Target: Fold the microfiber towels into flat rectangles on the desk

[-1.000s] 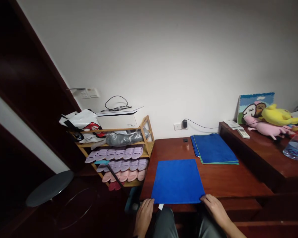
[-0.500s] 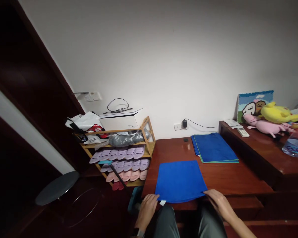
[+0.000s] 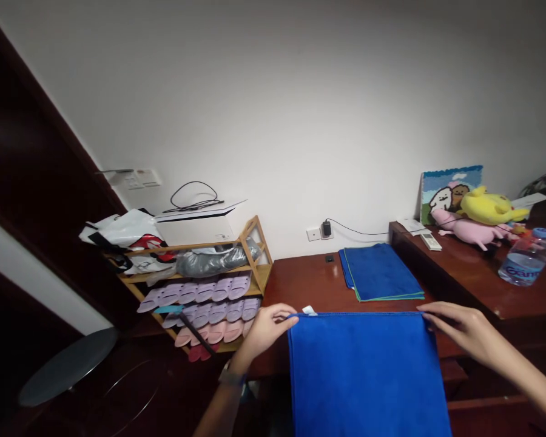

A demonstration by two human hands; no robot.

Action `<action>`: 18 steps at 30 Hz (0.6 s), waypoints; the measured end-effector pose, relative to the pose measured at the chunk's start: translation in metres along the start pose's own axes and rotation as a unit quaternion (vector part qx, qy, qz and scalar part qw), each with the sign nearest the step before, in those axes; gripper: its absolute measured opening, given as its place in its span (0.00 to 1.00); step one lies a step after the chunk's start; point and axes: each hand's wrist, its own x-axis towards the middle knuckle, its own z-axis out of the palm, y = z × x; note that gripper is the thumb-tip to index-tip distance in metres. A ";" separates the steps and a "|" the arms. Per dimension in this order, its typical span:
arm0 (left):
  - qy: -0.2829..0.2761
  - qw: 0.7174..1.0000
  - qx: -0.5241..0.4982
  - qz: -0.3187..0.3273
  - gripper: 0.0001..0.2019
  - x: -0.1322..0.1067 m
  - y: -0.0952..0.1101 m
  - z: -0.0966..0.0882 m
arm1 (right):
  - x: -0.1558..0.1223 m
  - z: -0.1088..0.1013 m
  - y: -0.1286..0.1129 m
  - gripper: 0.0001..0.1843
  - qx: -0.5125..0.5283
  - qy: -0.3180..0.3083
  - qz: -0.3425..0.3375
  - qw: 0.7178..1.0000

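Note:
A blue towel [image 3: 368,376] hangs down in front of me, its top edge stretched between my two hands. My left hand [image 3: 270,328] pinches the upper left corner, close to a small white tag [image 3: 309,310]. At the upper right corner, my right hand [image 3: 464,328] grips the cloth between thumb and fingers. The towel's lower end runs out of the picture. Behind it on the wooden desk [image 3: 300,279] lies a stack of folded blue towels [image 3: 382,271] with green edging.
Left of the desk stands a wooden shoe rack [image 3: 255,249] with lilac and pink slippers [image 3: 195,291]. A round dark stool [image 3: 68,364] is further left. The raised surface at right bears a water bottle [image 3: 525,258], plush toys [image 3: 491,206] and a remote [image 3: 431,242].
Both hands have lifted the blue towel off the desk by its near edge, so it now hangs upright. The view has turned slightly to the right.

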 end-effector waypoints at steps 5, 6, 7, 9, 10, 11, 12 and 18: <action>-0.050 0.997 -0.051 0.001 0.21 0.111 0.002 0.027 | 0.078 -0.019 0.059 0.23 -0.018 -0.026 0.079 0.996; -0.035 0.998 -0.055 0.006 0.20 0.136 0.005 0.032 | 0.099 -0.024 0.071 0.22 -0.034 -0.010 0.080 0.996; -0.014 0.998 -0.060 0.013 0.20 0.161 0.008 0.037 | 0.121 -0.029 0.082 0.21 -0.051 0.011 0.074 0.996; 0.040 0.997 -0.067 0.026 0.19 0.211 0.016 0.047 | 0.164 -0.042 0.099 0.19 -0.082 0.072 0.055 0.993; 0.066 0.995 -0.068 0.032 0.18 0.235 0.020 0.052 | 0.185 -0.047 0.106 0.18 -0.094 0.107 0.046 0.989; 0.089 0.993 -0.068 0.039 0.17 0.257 0.023 0.058 | 0.204 -0.053 0.113 0.18 -0.103 0.144 0.040 0.983; 0.107 0.991 -0.067 0.047 0.16 0.276 0.024 0.065 | 0.221 -0.057 0.120 0.18 -0.111 0.179 0.037 0.977; 0.162 0.982 -0.010 0.091 0.08 0.329 -0.010 0.120 | 0.262 -0.039 0.189 0.19 -0.151 0.274 0.078 0.947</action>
